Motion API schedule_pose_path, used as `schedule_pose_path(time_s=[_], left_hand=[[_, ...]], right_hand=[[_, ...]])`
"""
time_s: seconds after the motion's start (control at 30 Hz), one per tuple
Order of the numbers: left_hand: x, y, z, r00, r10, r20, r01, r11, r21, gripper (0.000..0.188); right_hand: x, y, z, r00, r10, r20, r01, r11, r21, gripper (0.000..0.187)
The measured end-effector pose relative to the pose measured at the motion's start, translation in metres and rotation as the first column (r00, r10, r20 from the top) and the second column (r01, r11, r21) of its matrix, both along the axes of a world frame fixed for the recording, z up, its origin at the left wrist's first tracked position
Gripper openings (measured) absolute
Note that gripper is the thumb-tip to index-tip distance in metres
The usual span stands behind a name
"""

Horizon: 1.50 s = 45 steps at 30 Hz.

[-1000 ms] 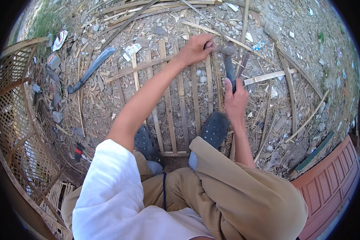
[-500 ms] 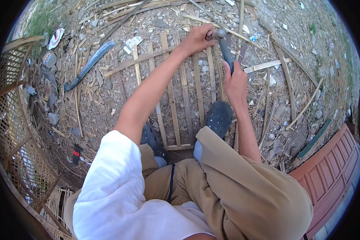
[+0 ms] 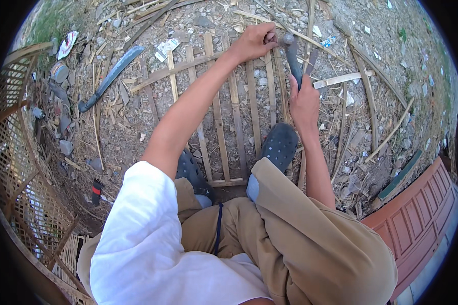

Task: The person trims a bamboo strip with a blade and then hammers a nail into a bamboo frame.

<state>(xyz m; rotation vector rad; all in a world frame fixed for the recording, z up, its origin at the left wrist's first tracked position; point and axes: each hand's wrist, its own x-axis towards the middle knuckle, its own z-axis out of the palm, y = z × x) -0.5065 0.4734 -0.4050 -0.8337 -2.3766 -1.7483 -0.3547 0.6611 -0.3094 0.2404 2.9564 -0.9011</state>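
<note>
My right hand (image 3: 304, 99) is wrapped round the grip of a hammer (image 3: 293, 61), whose round metal head points away from me. Close to the hammer head, on its left, my left hand (image 3: 256, 41) is closed with its fingers pinched. Whatever those fingertips hold, if anything, is too small to make out. They are over the far end of a flat frame of bamboo slats (image 3: 234, 109), by its crosspiece (image 3: 188, 66). The slats lie side by side on the ground, and my two dark clogs (image 3: 280, 145) rest at their near end.
A long curved machete (image 3: 112, 76) lies to the left. Woven bamboo lattice (image 3: 23, 168) stands along the left edge. Loose bamboo strips (image 3: 366, 96), stones and litter cover the ground. A reddish panelled door (image 3: 417, 218) lies at the lower right; a red-and-black handle (image 3: 96, 192) is near my left side.
The hammer head has moved slightly right and away from me, leaving a gap beside my left fingers, which it overlapped before. My left hand has shifted a little farther away, still closed.
</note>
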Motion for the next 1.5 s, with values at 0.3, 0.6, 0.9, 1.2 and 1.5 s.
schedule_pose_path(time_s=[0.3, 0.6, 0.9, 1.2, 1.5], left_hand=[[0.003, 0.002, 0.008, 0.995, 0.088, 0.054, -0.08, 0.988, -0.134, 0.035], [0.001, 0.008, 0.005, 0.972, 0.08, 0.219, -0.082, 0.997, 0.001, 0.03], [0.003, 0.006, 0.01, 0.979, 0.087, 0.183, -0.083, 0.996, -0.026, 0.03], [0.003, 0.007, 0.009, 0.966, 0.128, 0.224, -0.125, 0.992, -0.03, 0.029], [0.002, 0.007, 0.004, 0.973, 0.123, 0.196, -0.119, 0.992, -0.032, 0.029]], right_hand=[[0.001, 0.001, -0.004, 0.998, 0.053, -0.029, -0.052, 0.998, 0.038, 0.031], [-0.005, 0.009, -0.005, 0.999, 0.036, -0.015, -0.036, 0.999, 0.0, 0.034], [0.0, 0.012, -0.01, 0.997, 0.067, -0.043, -0.064, 0.995, 0.075, 0.035], [-0.006, 0.004, 0.002, 0.995, 0.069, -0.071, -0.062, 0.993, 0.097, 0.038], [-0.006, 0.008, -0.007, 0.985, 0.162, -0.066, -0.147, 0.971, 0.187, 0.039]])
